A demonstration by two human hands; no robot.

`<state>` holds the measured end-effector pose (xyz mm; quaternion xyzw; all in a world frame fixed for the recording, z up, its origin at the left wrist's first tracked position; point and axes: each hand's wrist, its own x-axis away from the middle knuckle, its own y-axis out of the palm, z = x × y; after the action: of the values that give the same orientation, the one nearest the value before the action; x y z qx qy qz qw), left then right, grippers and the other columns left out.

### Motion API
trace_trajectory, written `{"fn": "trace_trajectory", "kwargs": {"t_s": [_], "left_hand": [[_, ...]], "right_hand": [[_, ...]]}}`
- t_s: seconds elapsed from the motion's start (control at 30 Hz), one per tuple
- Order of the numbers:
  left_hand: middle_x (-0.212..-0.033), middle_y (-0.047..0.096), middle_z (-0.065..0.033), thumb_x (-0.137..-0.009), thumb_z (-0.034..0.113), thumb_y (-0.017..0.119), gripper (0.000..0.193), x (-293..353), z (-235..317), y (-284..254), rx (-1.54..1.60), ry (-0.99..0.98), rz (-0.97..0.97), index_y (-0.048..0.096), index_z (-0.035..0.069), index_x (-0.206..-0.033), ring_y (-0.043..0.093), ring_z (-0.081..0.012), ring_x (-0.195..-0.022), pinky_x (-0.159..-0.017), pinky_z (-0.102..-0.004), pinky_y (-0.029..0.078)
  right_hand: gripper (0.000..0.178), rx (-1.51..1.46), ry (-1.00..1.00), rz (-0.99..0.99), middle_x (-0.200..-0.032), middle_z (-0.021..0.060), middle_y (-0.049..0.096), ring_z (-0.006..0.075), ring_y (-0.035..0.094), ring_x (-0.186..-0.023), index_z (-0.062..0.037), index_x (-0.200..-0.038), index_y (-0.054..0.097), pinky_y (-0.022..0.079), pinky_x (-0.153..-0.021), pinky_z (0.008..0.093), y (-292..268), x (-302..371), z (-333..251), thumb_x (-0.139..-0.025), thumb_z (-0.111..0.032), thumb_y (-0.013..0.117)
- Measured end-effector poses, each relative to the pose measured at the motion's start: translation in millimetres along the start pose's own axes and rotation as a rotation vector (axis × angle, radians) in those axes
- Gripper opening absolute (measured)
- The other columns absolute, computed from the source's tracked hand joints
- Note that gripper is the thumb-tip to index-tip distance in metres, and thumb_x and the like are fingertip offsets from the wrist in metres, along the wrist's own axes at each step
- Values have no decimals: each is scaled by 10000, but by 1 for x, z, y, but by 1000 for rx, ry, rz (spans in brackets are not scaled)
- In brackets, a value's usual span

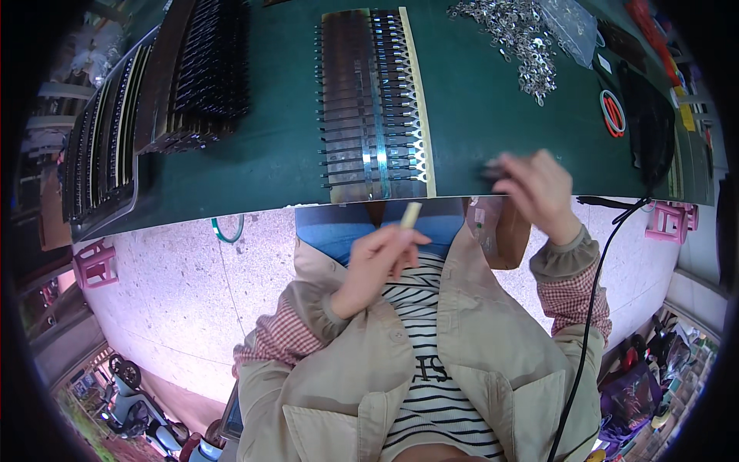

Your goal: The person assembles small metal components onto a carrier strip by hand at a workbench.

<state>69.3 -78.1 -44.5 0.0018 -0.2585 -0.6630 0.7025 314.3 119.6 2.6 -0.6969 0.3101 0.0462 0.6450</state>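
My left hand (379,260) is below the table edge, fingers closed on a pale yellowish strip (411,214) that sticks up toward the table. My right hand (539,192) is at the front edge of the green table (469,115), blurred, its fingertips pinched on a small dark object (488,172) that I cannot make out. Between and above the hands lies a row of metal strips on a tan backing (375,108), laid side by side on the table top.
Racks of dark strips (192,73) and a tray of them (100,146) fill the table's left. A heap of small metal rings (516,35) with a clear bag lies at the back right. Red rubber bands (613,113) lie right. A black cable (593,292) hangs down. Pink stools stand on the floor.
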Motion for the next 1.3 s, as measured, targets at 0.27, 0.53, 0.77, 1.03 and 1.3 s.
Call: {"fn": "trace_trajectory", "kwargs": {"t_s": [0.27, 0.53, 0.77, 1.03, 1.3], "left_hand": [[-689, 637, -57, -1121, 322, 472, 416, 43, 40, -79, 95, 102, 534, 714, 0, -1021, 466, -74, -477, -463, -224, 333], [-652, 623, -78, -1105, 455, 443, 506, 24, 39, -104, 178, 4, 544, 682, 23, -994, 379, -104, -389, -408, -256, 291], [-880, 693, -101, -1101, 414, 458, 406, 7, 27, -125, 231, 148, 437, 623, 43, -1117, 525, -126, -576, -551, -278, 430], [-1093, 637, -97, -1109, 319, 432, 284, 14, 14, -113, 125, 482, 837, 548, 61, -1135, 580, -191, -1011, -966, -374, 438], [-1112, 647, -132, -901, 22, 641, 306, 47, 19, -86, -606, 885, 567, 585, 1, -1201, 603, -308, -1032, -930, -423, 479]], "right_hand": [[410, 23, 107, 77, -1240, 153, 670, 348, 617, -1145, 15, -1228, 672, 498, -979, 455, 1, -18, -12, -820, -28, 694], [442, -6, -72, -203, -1310, 152, 652, 342, 611, -1181, 43, -1239, 684, 493, -1036, 508, 22, -44, -75, -804, 14, 611], [426, -401, -3, -199, -1287, 147, 654, 312, 610, -1144, 78, -1198, 690, 496, -1037, 478, 21, -64, -32, -791, -33, 636], [491, -426, 30, -325, -1297, 137, 655, 304, 604, -1079, 40, -1208, 702, 489, -976, 424, 17, -76, -27, -730, 78, 600], [503, -22, -71, -191, -1300, 142, 659, 305, 597, -1074, 45, -1215, 695, 499, -957, 396, 32, -98, -14, -720, 70, 610]]}}
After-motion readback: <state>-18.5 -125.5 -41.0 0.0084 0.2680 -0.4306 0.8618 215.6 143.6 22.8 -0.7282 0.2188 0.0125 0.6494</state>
